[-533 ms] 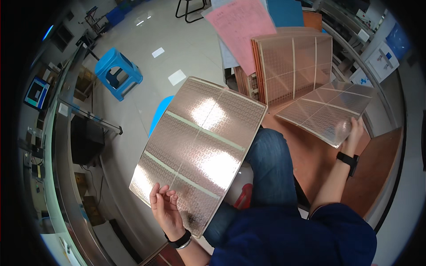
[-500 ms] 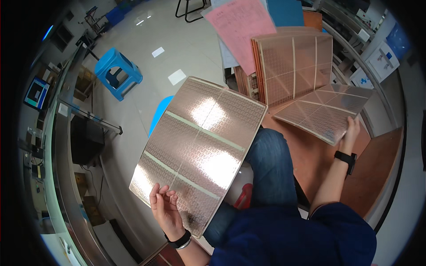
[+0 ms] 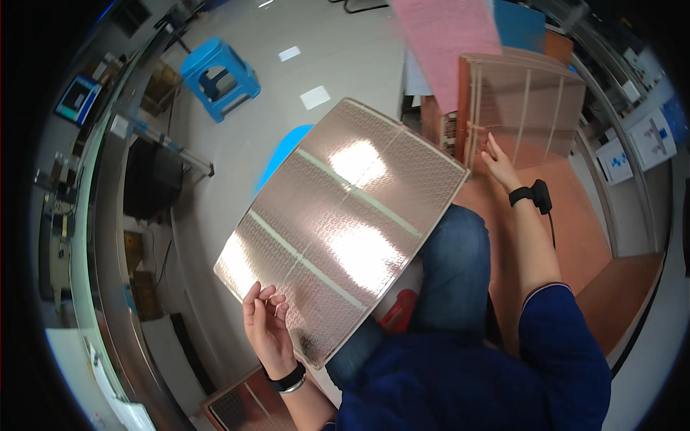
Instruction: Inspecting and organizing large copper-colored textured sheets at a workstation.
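Note:
A large copper-coloured circuit panel (image 3: 338,208), patterned all over and crossed by pale strips, lies tilted over my lap. My left hand (image 3: 269,330) is at its lower left edge, palm up, with loosely bent fingers apart and not gripping it. To the right, my right hand (image 3: 499,165) is stretched forward with its fingers out and nothing held in them. It is beside the near left edge of a stack of similar panels (image 3: 532,108), which stand upright on a reddish-brown board (image 3: 553,208). Whether its fingertips touch the stack, I cannot tell.
Pink paper (image 3: 449,50) and a blue board (image 3: 519,27) are behind the stack. A blue plastic stool (image 3: 219,79) is on the floor at the far left. Another reddish panel (image 3: 251,406) lies low by my left forearm. A metal-edged bench (image 3: 100,237) runs along the left.
My right hand has let go of the tilted panel, which now stands against the upright stack, and has moved left and farther away. My left hand and the lap panel keep their places relative to each other.

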{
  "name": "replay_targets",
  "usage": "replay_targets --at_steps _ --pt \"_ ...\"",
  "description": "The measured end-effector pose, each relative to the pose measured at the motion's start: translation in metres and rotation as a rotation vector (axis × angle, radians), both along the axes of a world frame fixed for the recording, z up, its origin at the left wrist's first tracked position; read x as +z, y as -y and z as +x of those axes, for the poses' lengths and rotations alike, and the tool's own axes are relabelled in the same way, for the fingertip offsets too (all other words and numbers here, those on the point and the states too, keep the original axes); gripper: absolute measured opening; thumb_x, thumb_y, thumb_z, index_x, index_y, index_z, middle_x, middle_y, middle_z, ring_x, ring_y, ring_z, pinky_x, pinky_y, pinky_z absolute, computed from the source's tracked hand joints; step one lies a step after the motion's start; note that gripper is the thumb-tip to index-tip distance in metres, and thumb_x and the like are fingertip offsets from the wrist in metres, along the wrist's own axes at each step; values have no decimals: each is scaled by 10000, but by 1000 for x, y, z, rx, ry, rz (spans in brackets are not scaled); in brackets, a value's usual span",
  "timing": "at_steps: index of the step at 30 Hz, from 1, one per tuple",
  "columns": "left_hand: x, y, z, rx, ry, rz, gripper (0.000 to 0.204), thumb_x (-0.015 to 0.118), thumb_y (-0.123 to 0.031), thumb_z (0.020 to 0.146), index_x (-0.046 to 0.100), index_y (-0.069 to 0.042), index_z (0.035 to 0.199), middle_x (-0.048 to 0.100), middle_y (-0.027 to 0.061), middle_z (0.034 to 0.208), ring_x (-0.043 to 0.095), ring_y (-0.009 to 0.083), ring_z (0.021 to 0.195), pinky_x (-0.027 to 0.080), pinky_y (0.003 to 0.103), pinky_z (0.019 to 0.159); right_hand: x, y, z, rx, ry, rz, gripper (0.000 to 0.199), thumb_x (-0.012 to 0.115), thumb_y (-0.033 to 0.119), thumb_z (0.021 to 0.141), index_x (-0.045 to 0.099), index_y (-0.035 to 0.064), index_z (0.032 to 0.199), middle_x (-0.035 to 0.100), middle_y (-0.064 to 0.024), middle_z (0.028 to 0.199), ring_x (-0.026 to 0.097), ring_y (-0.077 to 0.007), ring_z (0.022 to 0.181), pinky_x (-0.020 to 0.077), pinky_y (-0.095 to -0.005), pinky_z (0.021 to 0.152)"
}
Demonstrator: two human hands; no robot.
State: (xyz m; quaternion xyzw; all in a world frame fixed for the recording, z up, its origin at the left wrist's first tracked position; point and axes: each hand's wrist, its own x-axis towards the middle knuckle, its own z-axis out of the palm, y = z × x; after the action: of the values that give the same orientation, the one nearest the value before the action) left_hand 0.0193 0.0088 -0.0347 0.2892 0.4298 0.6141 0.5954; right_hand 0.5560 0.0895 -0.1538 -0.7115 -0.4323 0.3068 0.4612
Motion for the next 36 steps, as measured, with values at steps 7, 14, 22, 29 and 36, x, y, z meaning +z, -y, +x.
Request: replay_targets --at_steps 7,14,22,29,36 --pt "-50 22 -74 495 -317 -76 271 483 -106 914 493 -15 1168 544 89 1133 525 169 1008 425 308 867 20 -16 -80 72 -289 97 374 480 212 930 490 14 1246 603 -102 1105 565 -121 975 440 -241 843" --pt "-73 31 -86 184 -52 -383 314 486 -151 917 453 -5 1193 577 78 1045 573 137 903 481 260 758 20 -7 -69 231 -387 -72 359 504 210 923 519 -11 1206 575 27 841 493 -44 696 405 -188 621" --pt "-60 26 -67 294 172 -232 250 453 -106 932 463 -1 1160 584 94 1048 589 162 922 502 293 814 21 -7 -77 125 -457 -86 359 495 172 924 491 -19 1228 576 -72 1135 542 -141 1020 427 -269 865" --pt "-55 19 -60 374 139 -170 253 441 -100 937 464 7 1165 582 100 1061 585 156 937 497 285 823 21 -3 -65 159 -542 -62 353 471 155 931 485 -35 1228 576 -70 1134 541 -142 1014 416 -269 880" --pt "-53 12 -57 361 153 -113 238 442 -116 938 497 -10 1143 599 89 1043 593 149 924 501 279 815 43 8 -72 124 -610 11 333 467 161 931 503 -29 1202 580 -68 1122 559 -138 995 446 -252 830"
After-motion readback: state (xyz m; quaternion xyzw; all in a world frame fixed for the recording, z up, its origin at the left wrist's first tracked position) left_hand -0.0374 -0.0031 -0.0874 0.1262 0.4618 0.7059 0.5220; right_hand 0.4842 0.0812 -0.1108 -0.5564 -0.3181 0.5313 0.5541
